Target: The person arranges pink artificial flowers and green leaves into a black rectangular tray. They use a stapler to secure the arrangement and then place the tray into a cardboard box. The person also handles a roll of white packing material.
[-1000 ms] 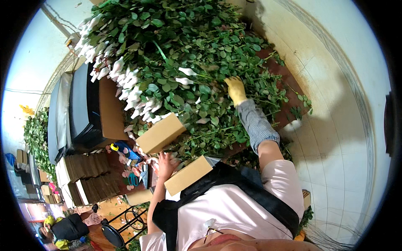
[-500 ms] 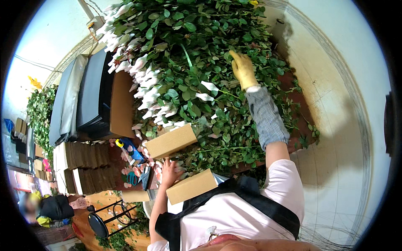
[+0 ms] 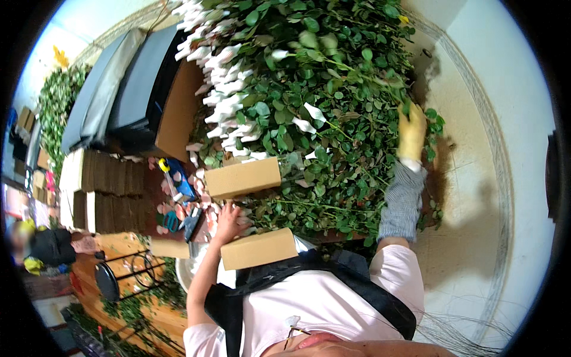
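Observation:
My right hand (image 3: pixel 411 134), in a yellow glove and grey knit sleeve, is closed on the stem end of a long leafy rose (image 3: pixel 351 66). The rose stretches leftward above the pile and is blurred by motion; its bud wears a white sleeve. Bare, my left hand (image 3: pixel 229 222) lies with fingers apart on white-and-pink rose heads, partly hidden, between two pieces of tan cardboard: a ribbed one (image 3: pixel 242 177) beyond it and a smooth one (image 3: pixel 259 249) nearer me. A large heap of roses (image 3: pixel 321 125) covers the table, with white-sleeved buds (image 3: pixel 229 110) lined along its left side.
Left of the heap stand dark sheets (image 3: pixel 138 89) against a brown carton (image 3: pixel 179 110) and stacks of folded cardboard (image 3: pixel 113 193). Teal scissors (image 3: pixel 171 222), a blue tool (image 3: pixel 184 187) and loose petals lie nearby. A black stool (image 3: pixel 107 281) stands lower left; another person (image 3: pixel 50 249) is at far left.
My right hand has moved right across the heap and now holds a rose stem, where before it was over the leaves. The left hand stays between the cardboard pieces. The whole view has shifted.

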Motion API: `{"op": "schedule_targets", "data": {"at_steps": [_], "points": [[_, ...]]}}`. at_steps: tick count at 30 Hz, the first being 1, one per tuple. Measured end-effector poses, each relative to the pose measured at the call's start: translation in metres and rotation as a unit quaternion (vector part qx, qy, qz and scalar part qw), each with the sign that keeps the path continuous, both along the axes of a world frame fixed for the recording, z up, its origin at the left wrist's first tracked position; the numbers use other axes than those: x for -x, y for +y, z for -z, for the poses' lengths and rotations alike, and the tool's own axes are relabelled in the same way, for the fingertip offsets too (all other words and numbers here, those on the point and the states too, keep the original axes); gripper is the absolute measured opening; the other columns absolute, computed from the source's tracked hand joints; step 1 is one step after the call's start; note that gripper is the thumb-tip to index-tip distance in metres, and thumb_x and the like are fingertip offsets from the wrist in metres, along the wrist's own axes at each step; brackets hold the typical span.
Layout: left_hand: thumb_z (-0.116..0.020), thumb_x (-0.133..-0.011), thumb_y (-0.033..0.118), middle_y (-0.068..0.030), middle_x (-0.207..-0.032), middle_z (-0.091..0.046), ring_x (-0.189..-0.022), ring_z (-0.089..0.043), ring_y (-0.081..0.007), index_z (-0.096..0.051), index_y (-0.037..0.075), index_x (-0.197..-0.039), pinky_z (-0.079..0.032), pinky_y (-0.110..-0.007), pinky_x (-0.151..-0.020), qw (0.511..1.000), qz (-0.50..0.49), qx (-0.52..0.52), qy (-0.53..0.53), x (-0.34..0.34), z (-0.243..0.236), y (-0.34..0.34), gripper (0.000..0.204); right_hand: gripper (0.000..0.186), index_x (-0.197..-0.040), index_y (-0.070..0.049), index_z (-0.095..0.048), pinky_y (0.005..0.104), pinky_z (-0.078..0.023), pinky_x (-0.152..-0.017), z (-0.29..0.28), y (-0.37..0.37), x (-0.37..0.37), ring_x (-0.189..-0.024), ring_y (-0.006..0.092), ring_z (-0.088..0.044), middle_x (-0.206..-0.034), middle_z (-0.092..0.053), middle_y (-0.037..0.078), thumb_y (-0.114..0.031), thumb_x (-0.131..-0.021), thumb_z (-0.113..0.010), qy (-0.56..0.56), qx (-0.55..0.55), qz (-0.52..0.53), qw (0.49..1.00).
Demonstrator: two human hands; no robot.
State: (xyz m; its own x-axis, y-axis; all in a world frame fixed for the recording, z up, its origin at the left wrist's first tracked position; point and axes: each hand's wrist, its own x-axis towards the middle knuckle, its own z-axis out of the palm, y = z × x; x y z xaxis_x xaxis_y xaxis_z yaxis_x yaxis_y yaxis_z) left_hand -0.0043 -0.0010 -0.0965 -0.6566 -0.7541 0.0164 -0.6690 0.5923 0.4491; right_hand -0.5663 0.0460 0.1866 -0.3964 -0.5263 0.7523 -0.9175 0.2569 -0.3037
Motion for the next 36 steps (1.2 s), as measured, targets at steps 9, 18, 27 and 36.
{"op": "schedule_targets", "data": {"at_steps": [9, 18, 27, 36], "points": [[-0.084, -0.068, 0.051, -0.0232, -0.137, -0.05, -0.129, -0.049, -0.043, -0.062, 0.012, -0.12, -0.04, -0.053, -0.109, 0.995, 0.024, 0.052, 0.076, -0.006, 0.028, -0.014, 0.068, 0.009, -0.099, -0.003, -0.069, 0.0374, -0.054, -0.079, 0.056, 0.151, -0.086, -0.089, 0.0176, -0.066, -0.099, -0.072, 0.009, -0.011, -0.096, -0.066, -0.341, -0.266, -0.102, 0.896], [-0.088, -0.066, 0.035, -0.014, -0.118, -0.053, -0.118, -0.053, -0.0366, -0.065, 0.013, -0.118, -0.045, -0.048, -0.097, 0.992, -0.021, -0.003, 0.121, -0.002, -0.008, 0.003, 0.061, 0.03, -0.12, -0.004, -0.071, 0.0451, -0.055, -0.088, 0.231, 0.198, -0.193, -0.099, 0.0373, -0.07, -0.111, -0.071, 0.024, -0.02, -0.094, -0.069, -0.177, -0.457, -0.006, 0.872], [-0.089, -0.065, 0.035, -0.0114, -0.119, -0.055, -0.116, -0.054, -0.0346, -0.064, 0.015, -0.122, -0.044, -0.048, -0.097, 0.993, -0.018, -0.009, 0.112, 0.001, -0.004, -0.002, 0.066, 0.057, -0.135, -0.005, -0.054, 0.0466, -0.043, -0.107, 0.275, 0.148, -0.21, -0.123, 0.0351, -0.057, -0.135, -0.058, 0.019, -0.016, -0.082, -0.07, -0.053, -0.473, 0.109, 0.873], [-0.088, -0.066, 0.035, -0.0116, -0.115, -0.056, -0.114, -0.054, -0.0349, -0.064, 0.014, -0.121, -0.041, -0.049, -0.098, 0.995, -0.007, -0.017, 0.093, -0.002, -0.01, -0.008, 0.064, 0.038, -0.121, 0.004, -0.063, 0.0519, -0.032, -0.118, 0.302, 0.115, -0.176, -0.133, 0.0428, -0.046, -0.13, -0.061, 0.023, 0.0, -0.083, -0.068, -0.082, -0.387, 0.038, 0.917]]}}
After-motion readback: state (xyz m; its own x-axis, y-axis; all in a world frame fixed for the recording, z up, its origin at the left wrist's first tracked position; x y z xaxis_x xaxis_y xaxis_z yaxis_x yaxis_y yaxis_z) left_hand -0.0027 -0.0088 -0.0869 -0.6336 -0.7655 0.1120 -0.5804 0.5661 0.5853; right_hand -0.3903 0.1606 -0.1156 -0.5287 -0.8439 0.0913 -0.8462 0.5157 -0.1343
